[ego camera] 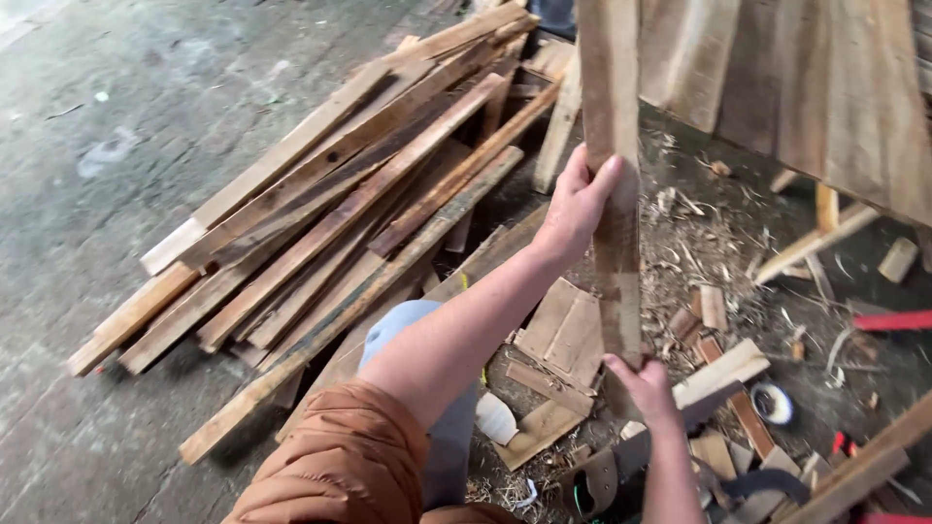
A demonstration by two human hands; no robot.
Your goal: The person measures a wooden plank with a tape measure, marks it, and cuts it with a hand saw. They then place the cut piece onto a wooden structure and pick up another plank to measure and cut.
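Head cam looks down on a long weathered plank [614, 184] held about upright, and its top runs out of frame so you can't see how long it is. Its bottom end is hidden behind the right hand [643, 383], which cups it from below, fingers closed round the end. Higher up, the left hand [575, 206] is wrapped on the plank's left edge, thumb across the face, clamped snug. Both hands are shut on that one board.

Left of the grip lies a messy pile of planks [330, 213] on the concrete floor [116, 146]. Right of it, board panels [825, 87] are cut off by the frame. Below the lower hand: offcuts [563, 335] and sawdust, plus something dark and strappy I can't make out.
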